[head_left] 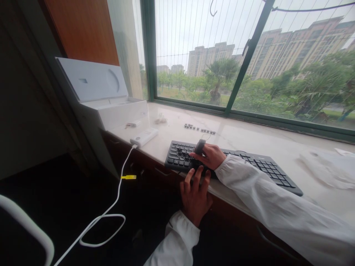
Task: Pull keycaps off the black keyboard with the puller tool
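A black keyboard (266, 166) lies on the windowsill counter, with several keycaps gone from its left part. My right hand (212, 157) is over that left part, its fingers closed on a dark keycap puller (199, 147) whose thin wire ends point up and away from the keys. Just below it, my left hand (196, 195) rests its spread fingertips on the keyboard's front edge. Behind the keyboard, small loose keycaps (198, 129) lie in a line. My right hand and sleeve hide the keyboard's middle.
At the left stands an open white box (122, 114). A white power bank (144, 137) near the counter's edge has a white cable (119, 190) hanging from it. Crumpled clear plastic (327, 170) lies at the right. A green-framed window (191, 106) borders the back.
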{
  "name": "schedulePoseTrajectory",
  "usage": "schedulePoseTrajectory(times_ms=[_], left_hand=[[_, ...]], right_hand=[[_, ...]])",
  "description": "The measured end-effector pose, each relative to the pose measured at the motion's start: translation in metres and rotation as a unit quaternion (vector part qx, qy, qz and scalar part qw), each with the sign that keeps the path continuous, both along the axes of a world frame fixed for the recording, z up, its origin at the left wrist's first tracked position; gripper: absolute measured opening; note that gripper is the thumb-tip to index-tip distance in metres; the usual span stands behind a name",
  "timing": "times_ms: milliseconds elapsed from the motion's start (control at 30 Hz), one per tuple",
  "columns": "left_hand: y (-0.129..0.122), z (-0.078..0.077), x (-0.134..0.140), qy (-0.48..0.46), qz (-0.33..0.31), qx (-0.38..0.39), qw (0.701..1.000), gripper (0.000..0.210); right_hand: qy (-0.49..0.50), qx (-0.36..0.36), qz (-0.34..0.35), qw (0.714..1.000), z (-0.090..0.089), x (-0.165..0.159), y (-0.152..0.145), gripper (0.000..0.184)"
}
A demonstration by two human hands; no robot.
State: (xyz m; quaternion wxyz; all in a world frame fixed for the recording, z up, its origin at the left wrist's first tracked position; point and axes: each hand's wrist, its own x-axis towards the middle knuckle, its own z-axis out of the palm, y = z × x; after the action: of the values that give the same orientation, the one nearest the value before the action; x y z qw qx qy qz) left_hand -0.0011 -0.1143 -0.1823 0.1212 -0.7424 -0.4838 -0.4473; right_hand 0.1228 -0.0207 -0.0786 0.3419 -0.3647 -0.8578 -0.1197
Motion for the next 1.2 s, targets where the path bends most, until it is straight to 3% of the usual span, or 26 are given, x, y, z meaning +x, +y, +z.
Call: schedulePoseTrajectory(times_ms=[333,500,867,1200], left_hand=[[0.0037,-0.0018,0.002,-0.023,0.0,0.021,1.0,0.063],[0.0037,-0.0009,0.0019,-0.027,-0.007,0.017,0.999,0.061],[0.0042,-0.0041,0.0025,-0.024,0.0,0.023,0.999,0.064],[0.008,-0.0065,0.0032,-0.046,-0.012,0.031,0.998,0.06]], right_hand=[[-0.022,0.026,0.013,0.999,-0.0003,-0.0008,-0.0022,0.029],[-0.001,0.049,-0.025,0.998,-0.0013,0.0026,0.0021,0.031],[0.005,-0.003,0.004,1.0,0.0022,0.0001,-0.0018,0.033],[-0.002,-0.02,-0.035,0.999,0.0029,-0.0026,-0.0007,0.036]])
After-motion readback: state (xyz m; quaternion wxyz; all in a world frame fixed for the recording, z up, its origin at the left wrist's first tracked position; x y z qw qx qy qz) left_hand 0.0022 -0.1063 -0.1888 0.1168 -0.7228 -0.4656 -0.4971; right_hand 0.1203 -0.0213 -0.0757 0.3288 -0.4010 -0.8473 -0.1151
